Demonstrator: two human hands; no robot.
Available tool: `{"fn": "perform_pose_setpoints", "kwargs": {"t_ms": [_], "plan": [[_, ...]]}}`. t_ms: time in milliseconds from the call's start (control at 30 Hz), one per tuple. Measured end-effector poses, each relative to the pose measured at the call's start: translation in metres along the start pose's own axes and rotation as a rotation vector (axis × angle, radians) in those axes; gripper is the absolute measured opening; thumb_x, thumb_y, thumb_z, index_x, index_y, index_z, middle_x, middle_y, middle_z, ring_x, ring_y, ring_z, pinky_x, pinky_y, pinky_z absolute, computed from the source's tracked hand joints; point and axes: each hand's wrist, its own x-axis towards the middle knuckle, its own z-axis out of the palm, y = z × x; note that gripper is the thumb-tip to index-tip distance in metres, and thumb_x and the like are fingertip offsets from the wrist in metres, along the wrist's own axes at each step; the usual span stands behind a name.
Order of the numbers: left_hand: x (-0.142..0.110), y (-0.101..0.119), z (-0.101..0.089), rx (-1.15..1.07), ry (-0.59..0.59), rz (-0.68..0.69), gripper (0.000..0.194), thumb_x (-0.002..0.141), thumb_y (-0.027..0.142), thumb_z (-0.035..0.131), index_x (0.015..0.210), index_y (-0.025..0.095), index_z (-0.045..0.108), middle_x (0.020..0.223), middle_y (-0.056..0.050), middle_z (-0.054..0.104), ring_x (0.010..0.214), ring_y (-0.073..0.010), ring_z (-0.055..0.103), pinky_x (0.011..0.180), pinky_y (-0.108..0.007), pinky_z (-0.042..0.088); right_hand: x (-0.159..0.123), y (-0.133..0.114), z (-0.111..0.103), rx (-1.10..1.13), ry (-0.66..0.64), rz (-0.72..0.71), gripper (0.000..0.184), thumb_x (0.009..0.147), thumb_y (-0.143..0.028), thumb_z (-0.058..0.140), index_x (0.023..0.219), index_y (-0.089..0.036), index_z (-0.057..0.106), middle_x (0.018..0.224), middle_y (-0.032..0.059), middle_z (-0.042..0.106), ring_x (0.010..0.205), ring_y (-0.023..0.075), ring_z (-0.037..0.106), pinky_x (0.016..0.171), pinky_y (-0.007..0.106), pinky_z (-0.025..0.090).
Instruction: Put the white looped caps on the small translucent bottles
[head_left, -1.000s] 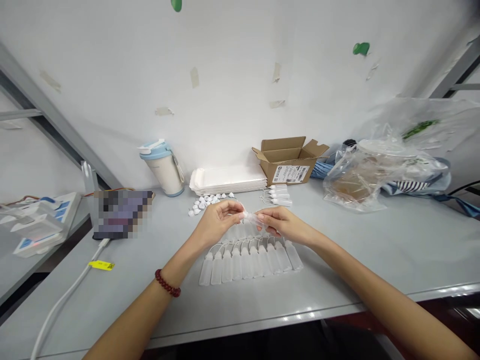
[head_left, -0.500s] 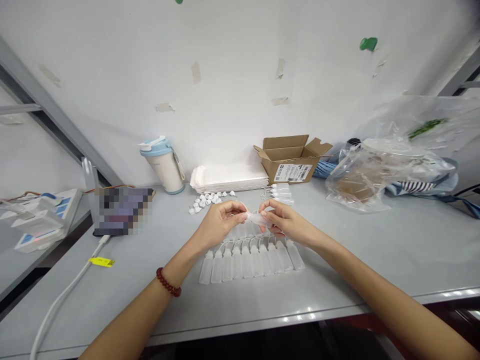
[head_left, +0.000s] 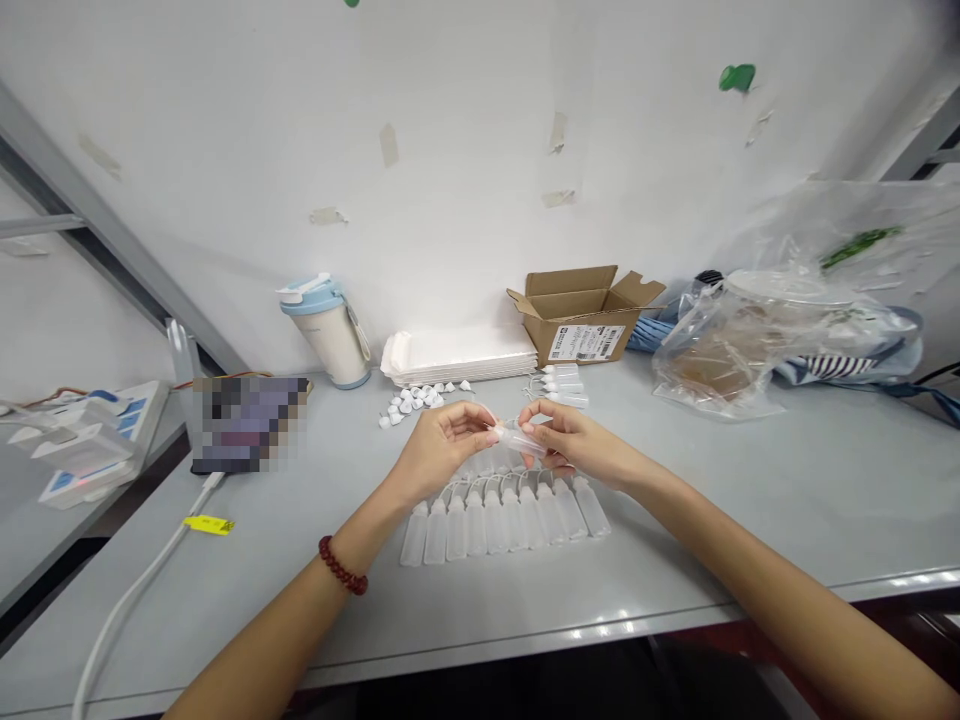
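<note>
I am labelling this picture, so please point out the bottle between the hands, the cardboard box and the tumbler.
Plastic bottle [head_left: 514, 441]: head view, on its translucent body.
Open cardboard box [head_left: 586, 343]: head view, on its labelled front.
Blue-lidded tumbler [head_left: 331, 345]: head view, on its pale body.

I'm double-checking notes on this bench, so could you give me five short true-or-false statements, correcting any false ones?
1. The left hand and right hand are holding a small translucent bottle between them. True.
2. The cardboard box is closed. False: its top flaps stand open.
3. The dark red beaded bracelet is on the right wrist. False: it is on the left.
4. A row of similar bottles lies on the table, nearer the person than the hands. True.
5. The blue-lidded cup stands to the right of the cardboard box. False: it stands to the left.
</note>
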Motion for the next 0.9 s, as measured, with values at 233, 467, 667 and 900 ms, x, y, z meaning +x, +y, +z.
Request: {"fn": "perform_pose_setpoints", "kwargs": {"t_ms": [233, 467, 667, 900], "plan": [[-0.0010, 0.0038, -0.0009, -0.017, -0.007, 0.003, 0.016, 0.068, 0.019, 0.072, 0.080, 0.014, 0.065, 0.084, -0.003, 0.066, 0.081, -0.0137, 0.062, 0.079, -0.027, 0.050, -0.0004, -0.0004, -0.0017, 0.091, 0.004, 0.016, 0.034, 0.080, -0.051, 0.057, 0.085, -0.021, 0.042, 0.064, -0.0010, 0.062, 0.040, 0.0032, 0.028, 0.039, 0.018, 0.022], [0.0001, 0.0028, 0.0004, -0.039, 0.083, -0.045, 0.017, 0.067, 0.022, 0.073, 0.078, 0.013, 0.064, 0.079, -0.002, 0.066, 0.073, -0.0134, 0.063, 0.073, -0.028, 0.051, 0.0007, -0.0026, -0.0023, 0.039, 0.087, -0.070, 0.033, 0.076, -0.046, 0.064, 0.087, -0.018, 0.050, 0.071, 0.0023, 0.065, 0.047, 0.0079, 0.050, 0.043, 0.021, 0.034], [-0.0009, 0.0025, 0.0001, -0.047, 0.087, -0.046, 0.018, 0.068, 0.025, 0.073, 0.078, 0.013, 0.063, 0.076, -0.002, 0.065, 0.071, -0.0135, 0.063, 0.074, -0.029, 0.052, 0.0018, -0.0013, -0.0024, -0.056, 0.088, -0.123, 0.034, 0.076, -0.045, 0.064, 0.085, -0.013, 0.062, 0.059, 0.0001, 0.060, 0.049, 0.0083, 0.050, 0.050, 0.024, 0.040], [-0.0013, 0.0028, 0.0044, -0.032, 0.129, 0.043, 0.022, 0.065, 0.027, 0.075, 0.078, 0.014, 0.063, 0.090, -0.006, 0.069, 0.086, -0.0179, 0.063, 0.079, -0.031, 0.051, 0.0013, -0.0036, 0.0050, 0.026, 0.144, -0.106, 0.038, 0.075, -0.051, 0.062, 0.071, -0.013, 0.061, 0.059, 0.0012, 0.060, 0.045, 0.0088, 0.051, 0.044, 0.023, 0.040]]}}
